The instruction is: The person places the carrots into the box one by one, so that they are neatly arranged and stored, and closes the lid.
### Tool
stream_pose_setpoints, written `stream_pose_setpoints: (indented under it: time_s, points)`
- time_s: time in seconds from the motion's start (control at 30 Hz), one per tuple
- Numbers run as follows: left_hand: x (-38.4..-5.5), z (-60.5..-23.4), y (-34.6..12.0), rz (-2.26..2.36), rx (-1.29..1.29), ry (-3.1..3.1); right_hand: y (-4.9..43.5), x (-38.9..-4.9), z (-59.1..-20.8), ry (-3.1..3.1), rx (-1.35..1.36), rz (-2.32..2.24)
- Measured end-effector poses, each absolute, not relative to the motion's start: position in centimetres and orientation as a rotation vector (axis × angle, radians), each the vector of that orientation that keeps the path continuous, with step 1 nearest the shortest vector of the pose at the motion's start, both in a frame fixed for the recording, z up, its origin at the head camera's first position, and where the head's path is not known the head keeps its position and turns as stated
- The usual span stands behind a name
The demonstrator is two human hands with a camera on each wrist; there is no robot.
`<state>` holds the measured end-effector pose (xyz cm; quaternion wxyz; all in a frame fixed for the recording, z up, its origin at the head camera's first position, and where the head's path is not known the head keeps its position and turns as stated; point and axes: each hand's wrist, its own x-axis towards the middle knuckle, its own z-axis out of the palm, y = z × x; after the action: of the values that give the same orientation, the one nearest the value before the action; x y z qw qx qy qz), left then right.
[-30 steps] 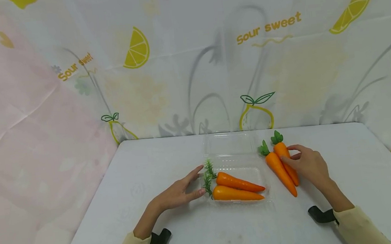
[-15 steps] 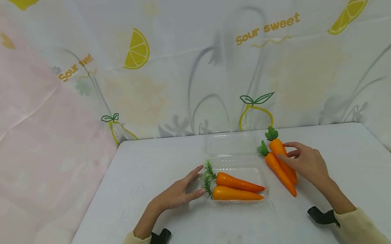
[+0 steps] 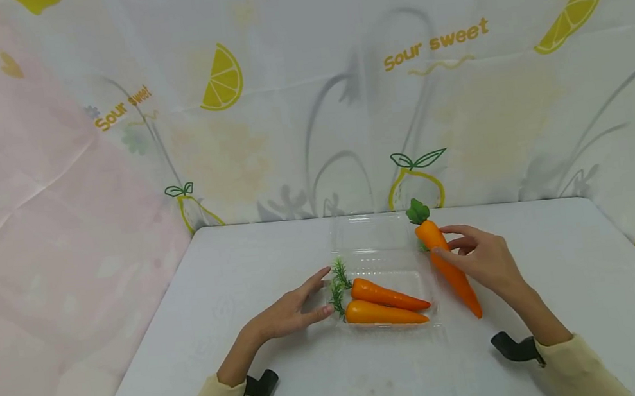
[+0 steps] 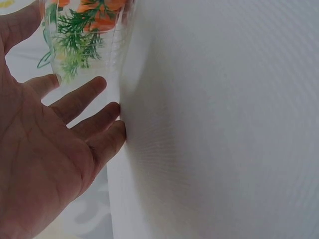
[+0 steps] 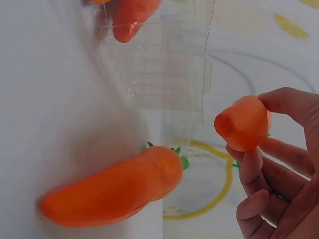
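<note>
My right hand (image 3: 486, 263) pinches an orange carrot (image 3: 430, 236) with a green leafy top between thumb and fingers. In the right wrist view this held carrot (image 5: 244, 124) is off the table, its tip toward the camera. Below it a second carrot (image 5: 114, 191) lies on the table, partly covered in the head view. My left hand (image 3: 286, 317) spreads its thumb and fingers at the left end of a clear plastic box (image 3: 410, 277); whether they touch it I cannot tell. Inside the box lie an upper carrot (image 3: 388, 294) and a lower carrot (image 3: 384, 313), feathery greens to the left.
The box's clear lid (image 3: 370, 232) lies folded back toward the rear edge of the white table (image 3: 276, 247). A lemon-print cloth (image 3: 298, 129) hangs right behind the table. Black wrist mounts (image 3: 261, 384) sit at both cuffs.
My right hand has lifted its carrot off the table and moved it left, over the carrot lying beside the box. My left hand and the box have stayed put.
</note>
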<state>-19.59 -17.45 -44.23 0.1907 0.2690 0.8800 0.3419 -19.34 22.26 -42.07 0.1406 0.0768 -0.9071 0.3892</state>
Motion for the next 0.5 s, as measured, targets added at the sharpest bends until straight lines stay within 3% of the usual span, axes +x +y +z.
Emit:
stream_pose_setpoints:
  time_s: [0.5]
  points:
    - [-19.6, -44.2, -17.5, 0.962, 0.745, 2.47, 20.2, -19.5, -41.4, -2.605, 0.339, 1.263]
